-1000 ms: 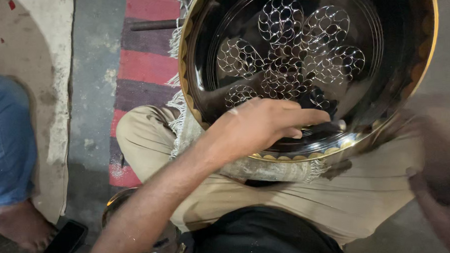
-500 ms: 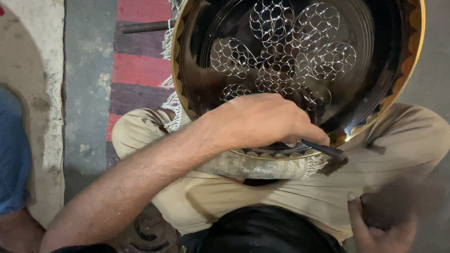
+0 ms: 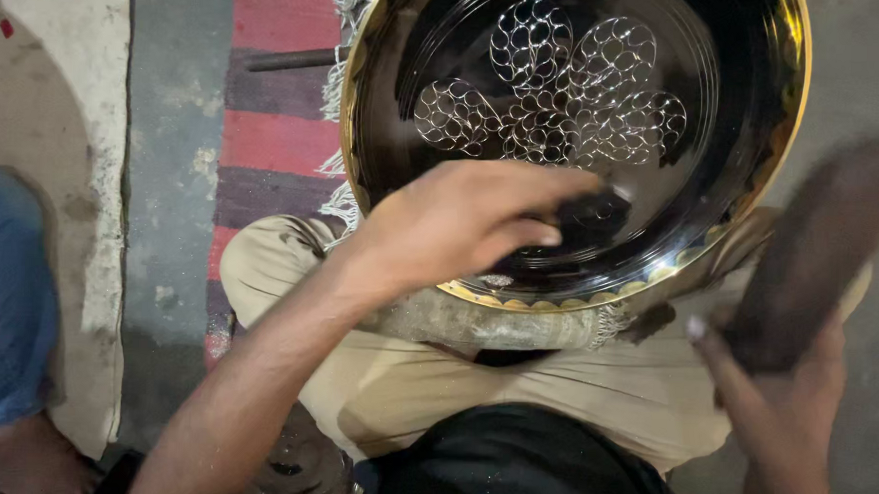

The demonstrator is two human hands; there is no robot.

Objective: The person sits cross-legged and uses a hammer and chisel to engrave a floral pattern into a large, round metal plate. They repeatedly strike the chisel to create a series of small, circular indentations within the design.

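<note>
**Here, a brass plate on the lap, a tool in each hand**

Here we sit cross-legged with a large round plate (image 3: 755,141) resting across our knees, propped on a rolled cloth pad (image 3: 495,322) — its dark polished face tilted up at us, a pattern of scaled petals cut into the middle and a golden scalloped rim running round the edge. Our left hand (image 3: 460,223) lies over the lower part of the plate, fingers curled tight on something small and thin that we cannot make out under the knuckles. Our right hand (image 3: 780,386) is off to the side, clear of the plate, closed about a dark blurred mallet (image 3: 819,251).

We judge the plate stiff, fairly heavy and slick on its polished face, so a grip belongs at the rim — both sides if lifted — and not on the engraved centre, which would mark easily. The pad beneath looks soft enough to let it rock.

Beyond our knees lie a red striped rug (image 3: 277,144) and a grey floor; another person's blue trouser leg (image 3: 9,300) shows at the far left.
</note>
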